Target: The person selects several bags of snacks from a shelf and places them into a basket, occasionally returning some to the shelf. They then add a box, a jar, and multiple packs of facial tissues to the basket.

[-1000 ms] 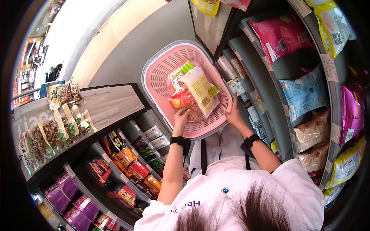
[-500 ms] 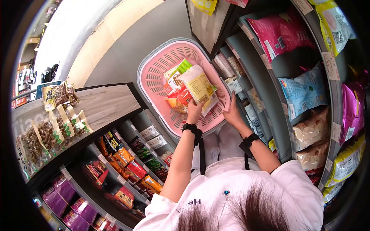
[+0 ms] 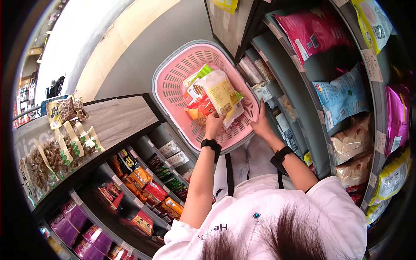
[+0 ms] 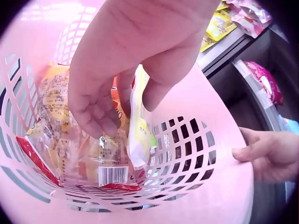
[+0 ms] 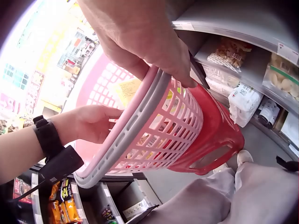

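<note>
While the right hand (image 3: 262, 125) grips the pink basket (image 3: 173, 82) by its rim, the left hand (image 3: 214, 123) is inside it.
Its fingers pinch a yellow-white snack packet (image 3: 221, 93) — lying on the other packets (image 3: 197, 110) there.

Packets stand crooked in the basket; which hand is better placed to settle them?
Left. The left hand is inside the pink basket, pinching the snack packets; the right hand grips the rim, holding the basket up.

A pink mesh basket (image 3: 172, 89) holds a pile of snack packets (image 3: 221, 93), heaped against its right side.
</note>
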Action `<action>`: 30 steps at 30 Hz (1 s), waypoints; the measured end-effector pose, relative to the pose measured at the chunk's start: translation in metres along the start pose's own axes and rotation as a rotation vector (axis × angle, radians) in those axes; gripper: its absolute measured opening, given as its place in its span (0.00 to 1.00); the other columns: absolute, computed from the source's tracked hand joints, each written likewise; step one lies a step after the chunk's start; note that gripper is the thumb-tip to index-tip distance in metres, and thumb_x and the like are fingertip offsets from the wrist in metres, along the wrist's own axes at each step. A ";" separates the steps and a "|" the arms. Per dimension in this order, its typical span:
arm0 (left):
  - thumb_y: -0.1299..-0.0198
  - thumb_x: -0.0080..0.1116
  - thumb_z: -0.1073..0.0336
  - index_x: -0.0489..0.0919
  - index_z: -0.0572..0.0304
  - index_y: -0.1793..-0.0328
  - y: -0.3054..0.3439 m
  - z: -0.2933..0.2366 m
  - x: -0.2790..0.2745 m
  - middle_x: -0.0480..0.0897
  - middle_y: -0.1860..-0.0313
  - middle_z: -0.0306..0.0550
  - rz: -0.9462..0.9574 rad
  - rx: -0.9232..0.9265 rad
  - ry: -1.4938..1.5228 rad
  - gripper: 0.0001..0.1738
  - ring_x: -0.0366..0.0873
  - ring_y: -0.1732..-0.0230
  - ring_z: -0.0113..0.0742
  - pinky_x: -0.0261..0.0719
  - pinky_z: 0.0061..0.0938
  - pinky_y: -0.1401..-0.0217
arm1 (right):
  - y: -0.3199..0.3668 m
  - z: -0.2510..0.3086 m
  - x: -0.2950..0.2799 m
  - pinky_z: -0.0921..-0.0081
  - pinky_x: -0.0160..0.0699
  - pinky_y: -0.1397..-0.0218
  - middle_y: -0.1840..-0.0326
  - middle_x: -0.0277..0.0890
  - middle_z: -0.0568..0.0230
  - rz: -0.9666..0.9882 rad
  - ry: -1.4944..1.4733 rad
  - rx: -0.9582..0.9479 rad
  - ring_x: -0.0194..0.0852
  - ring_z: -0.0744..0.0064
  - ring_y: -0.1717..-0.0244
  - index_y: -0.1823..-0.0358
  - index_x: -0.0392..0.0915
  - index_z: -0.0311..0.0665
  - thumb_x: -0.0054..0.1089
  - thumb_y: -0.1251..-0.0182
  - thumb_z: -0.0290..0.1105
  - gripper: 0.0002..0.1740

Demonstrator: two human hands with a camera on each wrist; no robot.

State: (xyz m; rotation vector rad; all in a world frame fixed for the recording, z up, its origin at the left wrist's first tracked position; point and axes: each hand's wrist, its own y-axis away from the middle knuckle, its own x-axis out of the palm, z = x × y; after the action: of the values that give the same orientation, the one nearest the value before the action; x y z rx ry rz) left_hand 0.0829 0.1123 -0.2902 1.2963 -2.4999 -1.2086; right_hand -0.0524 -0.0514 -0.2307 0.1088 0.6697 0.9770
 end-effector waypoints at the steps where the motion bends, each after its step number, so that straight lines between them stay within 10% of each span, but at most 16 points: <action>1: 0.48 0.62 0.63 0.78 0.71 0.57 0.008 -0.021 0.001 0.81 0.71 0.47 0.007 0.001 0.025 0.17 0.77 0.74 0.29 0.74 0.23 0.71 | -0.002 -0.002 0.000 0.65 0.64 0.37 0.30 0.48 0.38 0.005 -0.006 0.002 0.57 0.47 0.34 0.27 0.24 0.47 0.56 0.53 0.17 0.58; 18: 0.47 0.60 0.64 0.79 0.68 0.54 0.000 -0.003 0.003 0.81 0.72 0.45 0.010 0.000 -0.138 0.17 0.77 0.73 0.29 0.74 0.25 0.69 | 0.000 0.002 -0.003 0.67 0.63 0.37 0.32 0.54 0.41 0.013 -0.023 0.027 0.61 0.52 0.36 0.27 0.25 0.47 0.57 0.54 0.18 0.58; 30: 0.45 0.58 0.70 0.78 0.72 0.55 0.023 -0.039 -0.012 0.83 0.65 0.49 0.042 -0.067 0.270 0.14 0.79 0.66 0.30 0.75 0.25 0.63 | 0.007 0.019 -0.014 0.63 0.59 0.33 0.31 0.49 0.37 0.012 0.004 -0.026 0.54 0.44 0.33 0.28 0.32 0.38 0.64 0.55 0.25 0.57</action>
State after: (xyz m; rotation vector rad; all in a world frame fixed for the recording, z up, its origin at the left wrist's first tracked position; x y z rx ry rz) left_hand 0.0906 0.1047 -0.2447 1.2880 -2.2662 -1.0214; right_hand -0.0524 -0.0548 -0.2063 0.0882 0.6604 0.9975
